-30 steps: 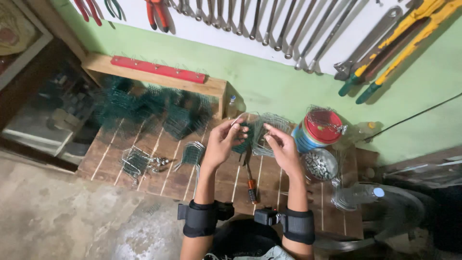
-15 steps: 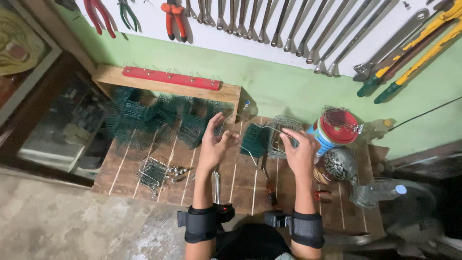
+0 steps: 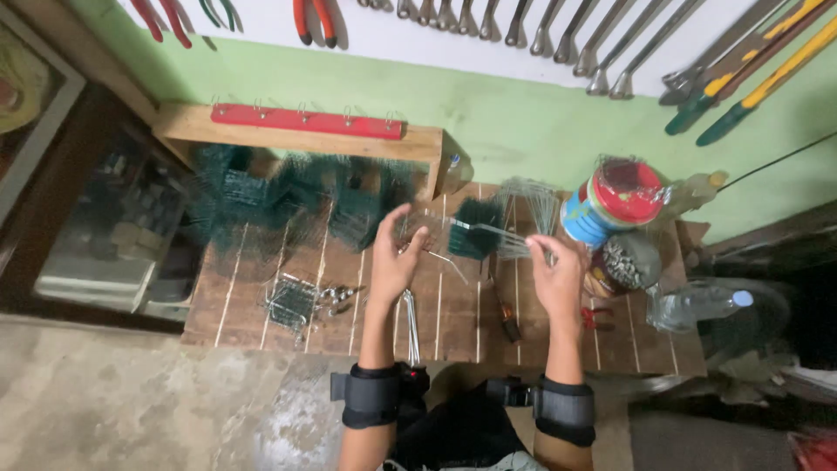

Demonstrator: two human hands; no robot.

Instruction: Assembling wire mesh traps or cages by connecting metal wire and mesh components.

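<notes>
On the wooden table (image 3: 261,323), wire mesh pieces (image 3: 288,205) lie at the back left under a shelf (image 3: 305,139). A small wire cage (image 3: 292,301) sits nearer the front, a tin (image 3: 610,205) at the right, perhaps a bottle (image 3: 697,305) beside it.

Wooden slatted workbench (image 3: 261,305) — brown boards with pale seams, taken as landmark. Behind it: wall (image 3: 514,122), green lower band, white upper band. On the white band above the bench, a row of hanging hand tools (image 3: 540,30), red-handled pliers (image 3: 316,19) towards the left. At the bench's back edge, a wooden shelf (image 3: 301,139) bearing a red hook rail (image 3: 305,120). Left of the bench: dark glass-fronted cabinet (image 3: 105,227). In front of the bench — grey concrete floor (image 3: 131,401), worn. Light dim, even.
</notes>
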